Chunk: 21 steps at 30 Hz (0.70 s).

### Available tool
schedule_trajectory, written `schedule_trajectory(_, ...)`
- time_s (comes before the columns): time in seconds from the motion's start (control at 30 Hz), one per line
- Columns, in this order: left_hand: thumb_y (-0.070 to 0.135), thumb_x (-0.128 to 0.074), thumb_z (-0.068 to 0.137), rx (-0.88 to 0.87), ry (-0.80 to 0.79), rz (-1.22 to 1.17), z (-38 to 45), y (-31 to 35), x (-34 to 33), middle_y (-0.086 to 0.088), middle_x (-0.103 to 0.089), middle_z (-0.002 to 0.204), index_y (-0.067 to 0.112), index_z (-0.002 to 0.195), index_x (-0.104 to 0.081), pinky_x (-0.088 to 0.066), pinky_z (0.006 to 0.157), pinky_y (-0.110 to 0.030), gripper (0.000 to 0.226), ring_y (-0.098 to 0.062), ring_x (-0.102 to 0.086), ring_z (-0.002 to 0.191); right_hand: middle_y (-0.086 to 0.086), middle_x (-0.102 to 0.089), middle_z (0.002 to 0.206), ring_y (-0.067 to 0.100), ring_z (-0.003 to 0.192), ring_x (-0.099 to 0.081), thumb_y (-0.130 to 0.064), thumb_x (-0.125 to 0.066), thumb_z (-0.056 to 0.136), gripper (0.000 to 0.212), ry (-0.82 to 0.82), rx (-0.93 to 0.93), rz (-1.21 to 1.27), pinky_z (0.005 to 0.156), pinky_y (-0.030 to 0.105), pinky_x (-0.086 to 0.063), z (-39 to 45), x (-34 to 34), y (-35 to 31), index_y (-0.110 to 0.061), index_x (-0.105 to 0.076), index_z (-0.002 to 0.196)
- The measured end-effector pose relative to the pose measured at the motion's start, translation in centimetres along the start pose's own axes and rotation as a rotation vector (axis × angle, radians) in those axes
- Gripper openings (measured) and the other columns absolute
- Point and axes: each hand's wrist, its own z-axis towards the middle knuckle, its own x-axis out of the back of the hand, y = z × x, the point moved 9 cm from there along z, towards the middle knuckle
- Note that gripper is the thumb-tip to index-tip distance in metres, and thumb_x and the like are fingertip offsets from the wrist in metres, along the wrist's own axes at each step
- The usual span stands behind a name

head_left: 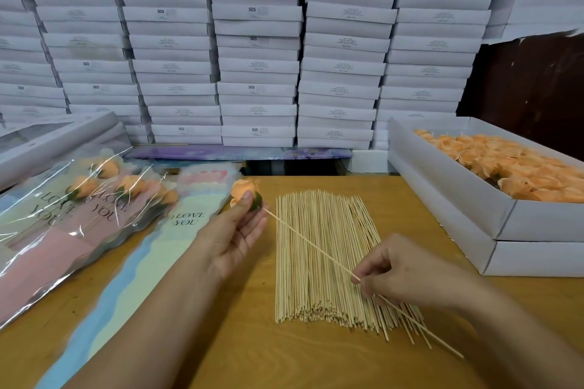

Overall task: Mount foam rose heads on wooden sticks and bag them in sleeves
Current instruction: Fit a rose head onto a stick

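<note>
Peach foam makes up the rose head [242, 193], which the left hand [235, 232] pinches between thumb and fingers [246, 199] at the green base, at about ten o'clock from the pile of sticks [328, 259] on the worktop [426, 221]. The right hand [396, 271] pinches one stick [311, 246] near its lower third, fingertips closed round it, with the tip meeting the underside of the rose; how deep it has gone in I cannot tell.

Foam this soft will likely crush or tear if squeezed at the petals, so the firmer green base looks the safest place to hold. That thin stick seems light and stiff but liable to bow or snap under a sideways push, so a grip nearer the tip would probably steady it.

At three o'clock sits a white box [448, 199] of more rose heads. At nine o'clock lie empty sleeves [177, 230] printed "I LOVE YOU", and beyond them bagged roses [88, 196].
</note>
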Motion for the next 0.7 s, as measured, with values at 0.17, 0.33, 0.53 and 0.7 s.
schedule_trajectory(0.17,0.015,-0.073,0.077,-0.003,0.011,0.013,-0.2,-0.01,-0.05,-0.02,-0.074,0.101,-0.001,0.131,-0.06,-0.062,0.057,-0.027,0.058,-0.018,-0.076,0.072,0.002,-0.072,0.064,0.004,0.053,-0.06,-0.005,-0.063,0.088,0.023,-0.007,0.001,-0.014,0.051,0.018,-0.046,0.04,-0.08,0.17,-0.017,-0.08,0.079)
schedule_trajectory(0.33,0.016,-0.075,0.069,-0.001,0.013,0.005,-0.17,-0.02,0.01,-0.014,-0.077,0.09,0.002,0.123,-0.063,-0.061,0.055,-0.027,0.057,-0.018,-0.077,0.076,0.004,-0.073,0.066,0.006,0.052,-0.057,-0.007,-0.063,0.086,0.022,-0.013,0.015,-0.055,0.05,0.019,-0.043,0.21,-0.28,0.46,-0.017,-0.08,0.079)
schedule_trajectory(0.53,0.015,-0.075,0.069,0.002,0.017,0.003,-0.17,-0.07,0.03,-0.015,-0.076,0.09,0.004,0.11,-0.066,-0.06,0.053,-0.027,0.043,-0.019,-0.077,0.075,0.007,-0.075,0.074,0.015,0.064,-0.066,-0.009,-0.064,0.086,0.019,-0.007,0.006,-0.06,0.064,0.034,-0.055,0.46,-0.26,0.73,-0.018,-0.081,0.083)
schedule_trajectory(0.7,0.013,-0.073,0.079,0.007,0.013,-0.006,0.06,-0.18,0.18,-0.014,-0.076,0.089,0.004,0.1,-0.068,-0.06,0.053,-0.026,0.023,-0.019,-0.077,0.076,0.003,-0.075,0.071,0.007,0.058,-0.062,-0.008,-0.064,0.087,0.02,0.013,0.007,-0.072,0.057,0.025,-0.051,0.41,-0.15,0.57,-0.017,-0.081,0.083)
